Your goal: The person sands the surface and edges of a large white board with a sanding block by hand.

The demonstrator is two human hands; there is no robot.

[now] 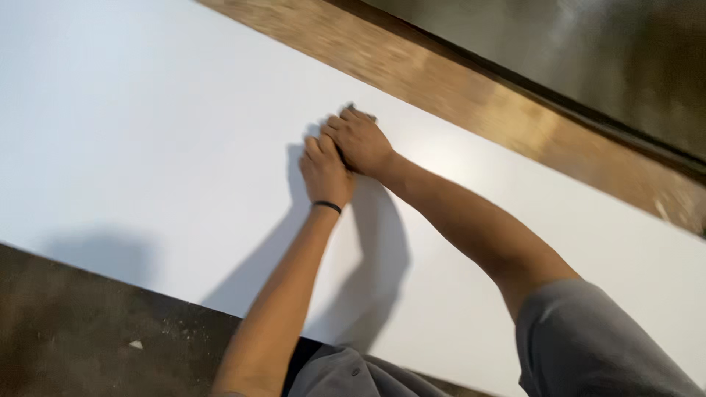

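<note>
1. White board point(147, 125): large, flat, smooth, matte, unmarked; runs as a wide band from 10 o'clock to 4 o'clock across the view.
2. Left hand point(324, 173): palm down on the board near centre, fingers together, black band at wrist.
3. Right hand point(359, 141): just at 1 o'clock of the left, touching it, fingers curled; whether it pinches anything, cannot tell.
4. Wooden strip point(441, 81) borders the board's far edge, toward 1 o'clock.
5. Dusty dark floor point(81, 331) at 7 o'clock, with specks.
</note>
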